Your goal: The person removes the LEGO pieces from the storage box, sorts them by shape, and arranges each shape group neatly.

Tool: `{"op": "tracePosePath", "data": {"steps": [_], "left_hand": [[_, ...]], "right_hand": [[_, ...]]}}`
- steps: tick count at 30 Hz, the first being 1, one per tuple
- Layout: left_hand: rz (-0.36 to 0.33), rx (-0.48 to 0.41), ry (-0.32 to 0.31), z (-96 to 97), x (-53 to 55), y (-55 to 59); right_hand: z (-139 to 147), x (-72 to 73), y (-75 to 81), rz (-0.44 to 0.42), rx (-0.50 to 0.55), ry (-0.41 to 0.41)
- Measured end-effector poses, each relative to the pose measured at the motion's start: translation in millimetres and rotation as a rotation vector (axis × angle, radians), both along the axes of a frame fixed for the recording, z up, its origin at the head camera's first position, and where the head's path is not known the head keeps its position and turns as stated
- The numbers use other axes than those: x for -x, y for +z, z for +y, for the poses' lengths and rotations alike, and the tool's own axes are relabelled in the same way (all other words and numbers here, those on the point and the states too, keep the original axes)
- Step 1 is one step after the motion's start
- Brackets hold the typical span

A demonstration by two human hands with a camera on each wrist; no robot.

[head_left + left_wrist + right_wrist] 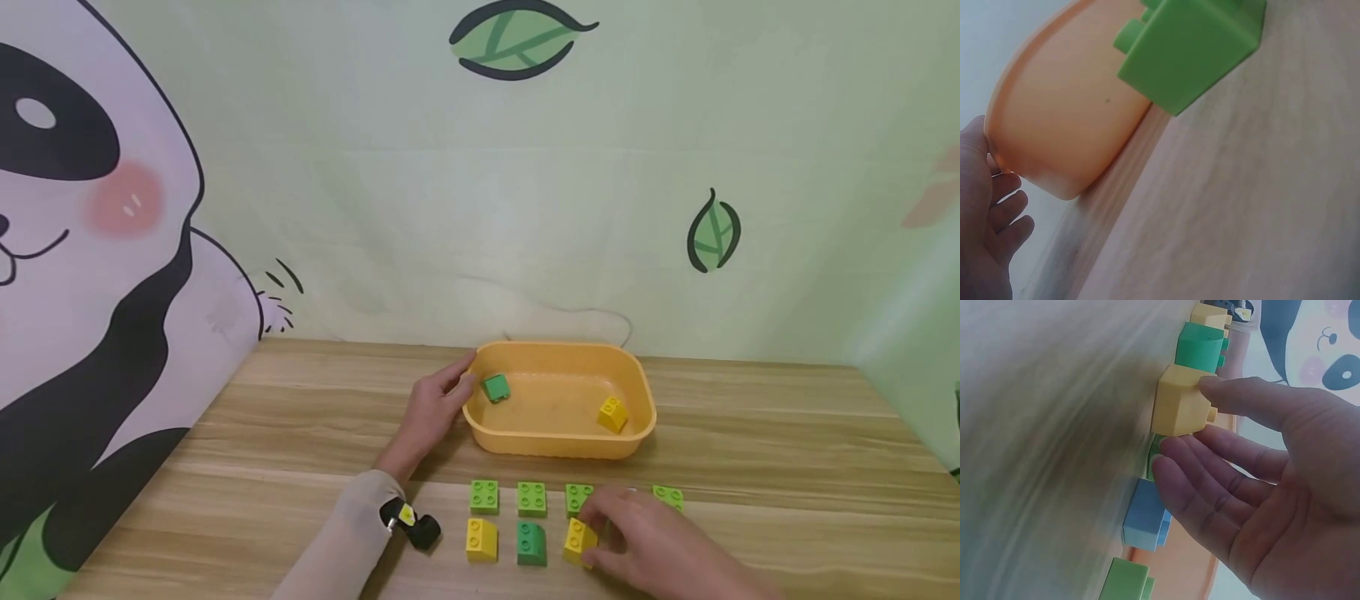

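Observation:
My left hand (433, 410) holds the left end of an orange plastic basin (555, 446), its fingers at the rim (1007, 87). Inside the basin lie a green toy block (496, 387) on the left and a yellow sloped block (612, 414) on the right. Lower right, my right hand (637, 533) pinches a second yellow sloped block (1179, 403) between thumb and fingers, close over the table. This block ends the front row, beside a dark green curved block (531, 543) and another yellow sloped block (482, 540).
Behind the front row stand light green blocks (484, 497) in a line, along with a blue block (1144, 515) mostly hidden by my right hand in the head view. A wooden table (300, 417) meets a printed wall cloth (375, 208). A black wrist device (420, 529) sits on my left sleeve.

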State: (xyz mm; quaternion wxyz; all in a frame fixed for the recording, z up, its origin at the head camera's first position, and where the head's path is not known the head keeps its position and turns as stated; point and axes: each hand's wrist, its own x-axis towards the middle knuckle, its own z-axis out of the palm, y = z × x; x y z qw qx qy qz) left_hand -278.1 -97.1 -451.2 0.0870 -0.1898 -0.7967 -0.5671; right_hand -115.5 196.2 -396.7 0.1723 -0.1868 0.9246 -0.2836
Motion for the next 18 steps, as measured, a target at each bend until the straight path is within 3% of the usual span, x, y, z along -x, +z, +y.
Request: {"op": "tracePosePath", "data": {"steps": [8,18], "left_hand": [[0.001,0.011,0.003,-0.4,-0.7,0.3],[-0.001,0.016,0.012,-0.2,-0.6,0.0]], "right_hand": [[2.9,0.1,-0.5,0.039,-0.016,0.033],[2.9,1.8,0.6,0.001,-0.017,0.023]]}}
